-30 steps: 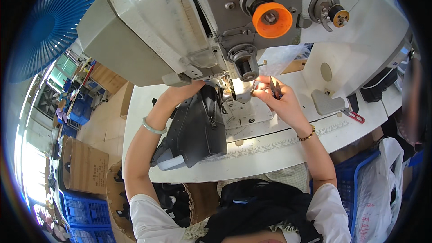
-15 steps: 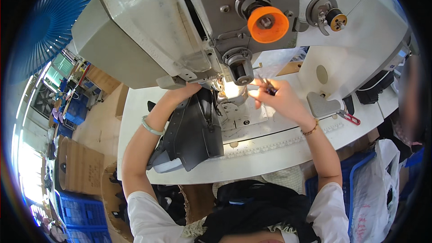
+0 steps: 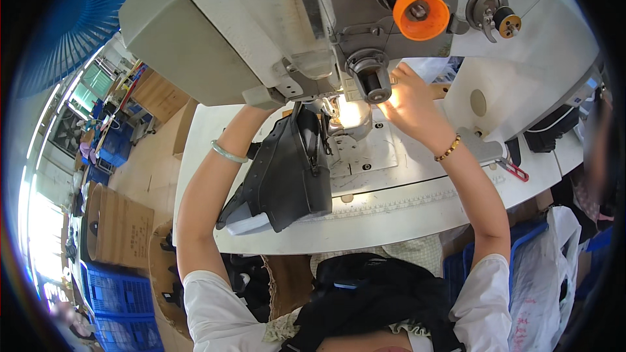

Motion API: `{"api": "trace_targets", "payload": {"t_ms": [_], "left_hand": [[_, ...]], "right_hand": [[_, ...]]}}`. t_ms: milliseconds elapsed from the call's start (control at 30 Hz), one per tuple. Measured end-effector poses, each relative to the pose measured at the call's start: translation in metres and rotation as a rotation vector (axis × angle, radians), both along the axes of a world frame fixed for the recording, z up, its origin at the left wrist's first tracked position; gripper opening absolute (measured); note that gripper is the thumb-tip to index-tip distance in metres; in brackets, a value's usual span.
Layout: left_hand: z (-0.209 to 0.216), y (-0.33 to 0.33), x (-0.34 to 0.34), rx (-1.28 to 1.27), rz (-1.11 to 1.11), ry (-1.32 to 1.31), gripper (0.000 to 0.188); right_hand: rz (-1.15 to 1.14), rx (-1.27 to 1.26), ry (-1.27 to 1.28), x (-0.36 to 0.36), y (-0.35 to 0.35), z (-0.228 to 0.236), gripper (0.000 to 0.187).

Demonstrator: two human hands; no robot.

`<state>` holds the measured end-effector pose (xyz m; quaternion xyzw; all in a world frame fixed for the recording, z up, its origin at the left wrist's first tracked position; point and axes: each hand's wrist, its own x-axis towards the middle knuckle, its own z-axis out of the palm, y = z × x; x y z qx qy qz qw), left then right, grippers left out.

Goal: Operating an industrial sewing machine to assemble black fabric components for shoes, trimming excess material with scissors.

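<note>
A black boot upper (image 3: 280, 176) with a zip and a pale lining hangs over the table's near side, left of the sewing machine's needle area. My left hand (image 3: 258, 115) reaches behind its far end, and the machine head (image 3: 215, 32) hides the fingers. My right hand (image 3: 414, 107) is up beside the lit needle area (image 3: 350, 112), right of the dark thread tension dial (image 3: 373, 85). Its fingers are curled in; whatever they hold is hidden from view.
An orange thread cone holder (image 3: 420, 14) juts from the machine. A red-handled cutter (image 3: 515, 168) lies at the right on the white table (image 3: 391, 225). Blue crates (image 3: 120, 303) and a cardboard box (image 3: 117, 225) stand at the left, with a blue fan (image 3: 85, 19) above.
The whole view has shifted slightly. My right hand has risen beside the tension dial and turned, and the small dark tool seen in its fingers is out of sight. My left hand stays behind the upper.
</note>
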<state>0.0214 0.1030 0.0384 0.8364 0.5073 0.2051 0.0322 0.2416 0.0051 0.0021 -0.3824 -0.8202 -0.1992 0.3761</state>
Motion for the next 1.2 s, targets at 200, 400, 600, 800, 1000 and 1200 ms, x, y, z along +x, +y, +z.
{"api": "trace_targets", "payload": {"t_ms": [200,400,600,800,1000,1200], "left_hand": [[0.018,0.000,-0.024,0.164,0.057,-0.050,0.029],[0.020,-0.069,-0.092,0.282,0.169,-0.264,0.021],[-0.034,-0.238,-0.099,0.192,-0.409,-0.605,0.017],[-0.095,-0.237,-0.017,0.174,0.064,-0.359,0.056],[-0.086,-0.188,-0.004,0.453,0.273,-0.423,0.037],[-0.030,-0.130,-0.043,0.117,0.139,-0.634,0.034]], "right_hand": [[-0.097,-0.069,0.140,-0.011,0.002,-0.017,0.021],[-0.275,-0.414,0.270,0.022,-0.052,-0.060,0.028],[-0.357,-0.558,0.017,0.039,-0.087,-0.098,0.026],[0.050,-0.587,0.592,0.012,-0.016,-0.051,0.025],[0.581,-1.396,1.151,-0.024,0.051,-0.020,0.021],[0.699,-1.416,1.338,-0.036,0.083,-0.038,0.021]]}}
